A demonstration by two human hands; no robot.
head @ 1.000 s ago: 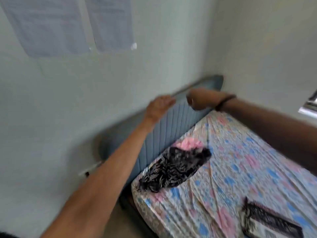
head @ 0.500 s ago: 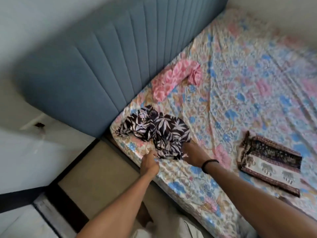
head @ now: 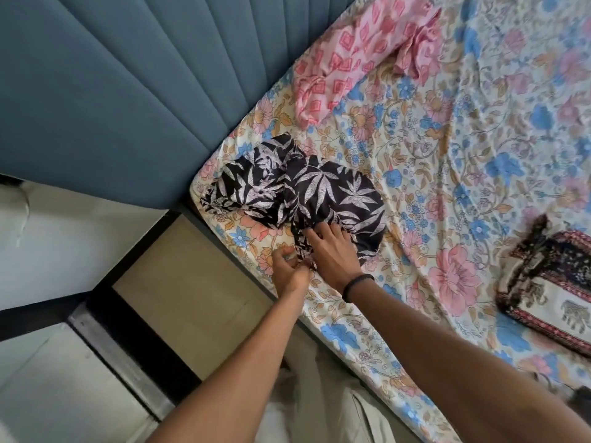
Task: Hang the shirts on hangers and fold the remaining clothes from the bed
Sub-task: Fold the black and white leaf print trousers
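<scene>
A crumpled black garment with a white leaf print (head: 307, 190) lies near the corner of the bed (head: 447, 161), which has a floral sheet. My left hand (head: 289, 266) pinches the garment's near edge at the mattress side. My right hand (head: 332, 247), with a black band on its wrist, lies on the same edge, fingers spread over the cloth. A pink patterned garment (head: 361, 52) lies bunched further up by the headboard. A folded cloth with an elephant border (head: 553, 289) rests flat at the right.
A blue padded headboard (head: 128, 91) runs along the bed's far left side. Beside the bed are a beige floor strip (head: 198, 298) and a dark frame (head: 105, 340). My light trousers show at the bottom edge.
One second ago both hands were raised at the headboard top. They came down to the black leaf-print garment, and the view has closed in on it. Both hands now sit on its near edge.
</scene>
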